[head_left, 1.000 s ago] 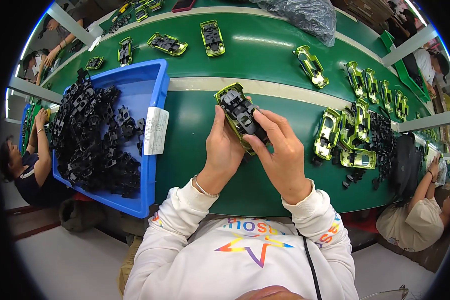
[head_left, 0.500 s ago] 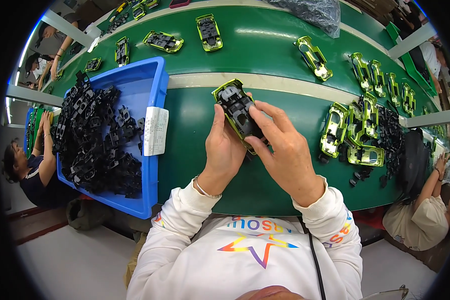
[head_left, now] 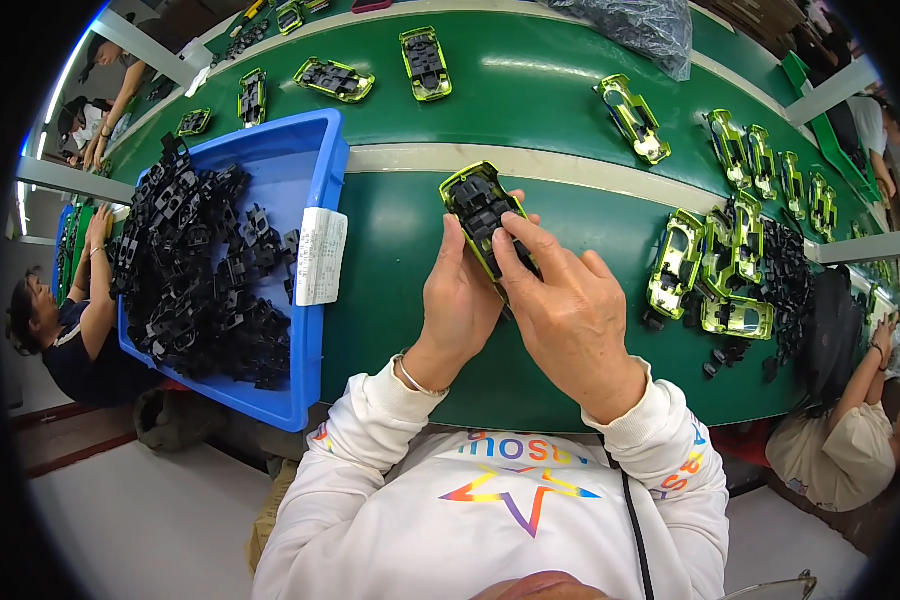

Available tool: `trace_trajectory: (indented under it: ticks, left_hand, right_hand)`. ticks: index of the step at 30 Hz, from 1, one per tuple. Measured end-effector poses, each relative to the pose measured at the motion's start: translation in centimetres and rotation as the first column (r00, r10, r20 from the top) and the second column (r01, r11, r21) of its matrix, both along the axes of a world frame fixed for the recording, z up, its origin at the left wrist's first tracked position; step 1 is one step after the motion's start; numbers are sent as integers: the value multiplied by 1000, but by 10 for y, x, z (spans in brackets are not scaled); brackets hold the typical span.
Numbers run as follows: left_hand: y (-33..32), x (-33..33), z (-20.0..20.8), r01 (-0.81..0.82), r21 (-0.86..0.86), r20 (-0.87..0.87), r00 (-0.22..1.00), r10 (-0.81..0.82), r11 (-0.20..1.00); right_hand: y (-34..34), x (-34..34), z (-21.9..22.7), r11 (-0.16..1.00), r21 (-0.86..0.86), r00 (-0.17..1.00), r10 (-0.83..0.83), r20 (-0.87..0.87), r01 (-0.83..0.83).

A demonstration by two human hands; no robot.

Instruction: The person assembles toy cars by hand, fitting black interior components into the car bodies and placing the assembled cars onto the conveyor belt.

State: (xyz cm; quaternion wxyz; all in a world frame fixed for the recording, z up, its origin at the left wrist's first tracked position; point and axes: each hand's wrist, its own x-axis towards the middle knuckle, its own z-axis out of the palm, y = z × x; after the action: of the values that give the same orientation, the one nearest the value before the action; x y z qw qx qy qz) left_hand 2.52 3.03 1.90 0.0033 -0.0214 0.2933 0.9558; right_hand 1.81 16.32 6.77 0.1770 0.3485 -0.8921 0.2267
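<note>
In front of me my left hand (head_left: pixel 458 310) is closed round a lime-green toy car body (head_left: pixel 448 190), held tilted above the table. A black plastic interior with moulded seats (head_left: pixel 480 203) sits inside the body. My right hand (head_left: pixel 570 310) presses its fingers on the near part of this interior and covers the car's lower end. To the left, a blue bin (head_left: pixel 315 180) holds a heap of black plastic interior parts (head_left: pixel 185 270). At the right lie several green car shells (head_left: pixel 676 265), beside a pile of black parts (head_left: pixel 785 275).
Along the far green belt (head_left: pixel 530 90) stand car bodies with black interiors (head_left: pixel 425 64) and more shells (head_left: pixel 633 118). A pale rail (head_left: pixel 410 158) separates it from my table. A grey plastic bag (head_left: pixel 640 30) lies at the back. Other people (head_left: pixel 70 330) sit at both sides.
The car body has turned a little more upright in my left hand. My right fingers have shifted over the interior, with the index and middle fingers now pressing on it. The whole view has shifted slightly.
</note>
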Motion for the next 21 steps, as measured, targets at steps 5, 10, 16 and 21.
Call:
trace_trajectory:
  ticks: [5, 10, 16, 21]
  left_hand:
    - [5, -4, 1, 30, -153, 0, 1000, -30, 988]
    - [0, -9, 2, 3, -304, -87, 996, -31, 953]
    - [2, -15, 3, 50, -370, -17, 998, -61, 928]
    - [3, -16, 7, 70, -405, -42, 995, -94, 912]
  right_hand:
    - [5, 3, 16, 996, 56, 997, -76, 20, 74]
    - [26, 6, 14, 964, -265, 982, 69, 177, -20]
    - [124, 46, -15, 881, -398, 966, -224, 126, 256]
    - [230, 99, -42, 796, -136, 808, -583, 90, 589]
